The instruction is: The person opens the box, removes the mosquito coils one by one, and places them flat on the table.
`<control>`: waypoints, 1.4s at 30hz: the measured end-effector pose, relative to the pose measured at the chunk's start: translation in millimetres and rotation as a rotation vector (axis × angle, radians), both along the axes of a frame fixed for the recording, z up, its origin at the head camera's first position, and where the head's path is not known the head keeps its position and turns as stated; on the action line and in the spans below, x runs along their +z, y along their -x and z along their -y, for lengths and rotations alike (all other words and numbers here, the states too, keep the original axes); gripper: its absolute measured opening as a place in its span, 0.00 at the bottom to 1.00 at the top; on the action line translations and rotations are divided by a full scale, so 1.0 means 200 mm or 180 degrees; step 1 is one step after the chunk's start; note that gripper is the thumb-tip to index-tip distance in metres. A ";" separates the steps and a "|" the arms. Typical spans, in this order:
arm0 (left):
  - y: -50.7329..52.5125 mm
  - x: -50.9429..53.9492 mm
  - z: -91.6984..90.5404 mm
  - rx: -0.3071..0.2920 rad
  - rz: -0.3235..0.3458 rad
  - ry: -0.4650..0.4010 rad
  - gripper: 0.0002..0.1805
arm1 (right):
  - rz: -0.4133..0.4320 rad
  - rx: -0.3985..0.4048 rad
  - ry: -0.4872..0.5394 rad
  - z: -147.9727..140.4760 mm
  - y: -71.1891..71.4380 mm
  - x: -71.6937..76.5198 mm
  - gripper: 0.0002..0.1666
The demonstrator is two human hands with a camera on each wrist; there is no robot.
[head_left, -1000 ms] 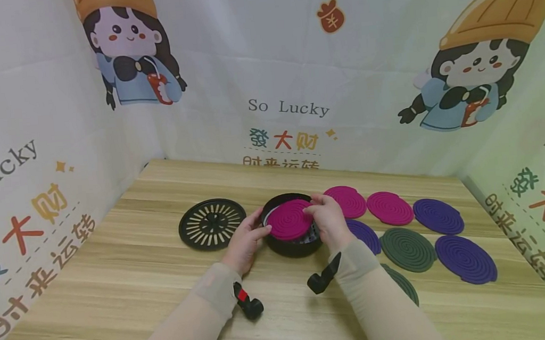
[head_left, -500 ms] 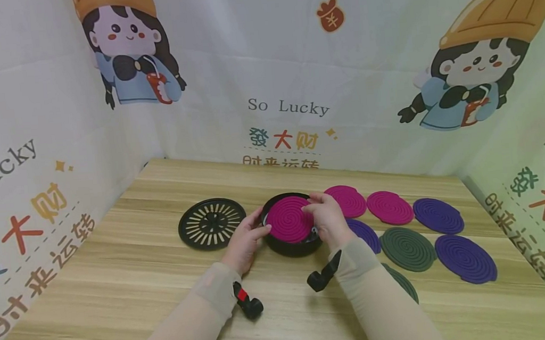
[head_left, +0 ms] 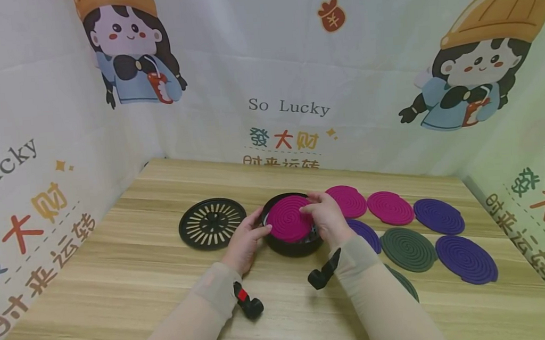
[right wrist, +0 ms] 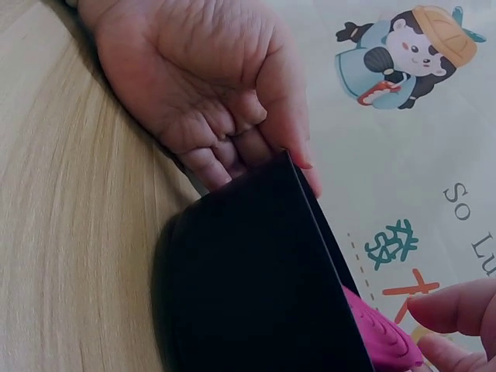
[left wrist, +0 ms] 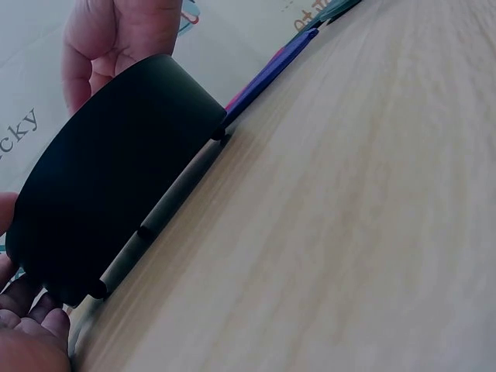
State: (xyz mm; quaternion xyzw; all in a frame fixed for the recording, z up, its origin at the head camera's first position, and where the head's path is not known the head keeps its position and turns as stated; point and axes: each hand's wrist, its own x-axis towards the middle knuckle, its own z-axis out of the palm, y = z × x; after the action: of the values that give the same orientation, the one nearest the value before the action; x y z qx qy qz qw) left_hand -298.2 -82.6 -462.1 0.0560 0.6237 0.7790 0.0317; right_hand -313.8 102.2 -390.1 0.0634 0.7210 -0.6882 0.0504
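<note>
In the head view a pink spiral mosquito coil [head_left: 288, 219] sits tilted in the mouth of a round black box [head_left: 294, 249]. My left hand [head_left: 245, 242] grips the box's left side, its thumb over the rim by the coil. With thumb and finger my right hand [head_left: 328, 218] pinches the coil's right edge. In the right wrist view the coil [right wrist: 380, 329] juts above the box's rim, beside the right fingertips [right wrist: 457, 306]. The black box [left wrist: 116, 170] stands on short feet in the left wrist view. Most of the box's inside is hidden.
A slotted black lid [head_left: 212, 224] lies left of the box on the wooden table [head_left: 118, 289]. To the right lie several flat coils, including a pink one [head_left: 390, 208], a green one [head_left: 408, 249] and a purple one [head_left: 466, 259]. A printed cloth [head_left: 205, 52] surrounds the table.
The pink coil has changed its tilt and shows more of its face over the box. My right fingertips have shifted slightly left with it. The left hand stays at the box.
</note>
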 end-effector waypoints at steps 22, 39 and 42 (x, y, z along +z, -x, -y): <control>-0.02 0.03 0.00 0.0000 0.0053 0.0036 0.35 | 0.0177 0.0178 0.0005 0.00 0.01 -0.01 0.35; -0.01 0.01 0.00 -0.0031 0.0010 -0.0033 0.34 | 0.0163 0.0112 -0.0065 0.02 0.03 -0.02 0.40; -0.01 0.01 0.00 -0.0020 0.0013 -0.0019 0.34 | 0.0165 0.0111 -0.0061 0.02 0.03 -0.02 0.38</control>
State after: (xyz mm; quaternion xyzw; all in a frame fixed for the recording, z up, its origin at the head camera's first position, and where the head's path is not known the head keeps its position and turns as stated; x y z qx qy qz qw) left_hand -296.6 -82.5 -459.7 0.0564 0.6211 0.7809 0.0352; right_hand -318.9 98.0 -394.7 0.0691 0.7270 -0.6785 0.0804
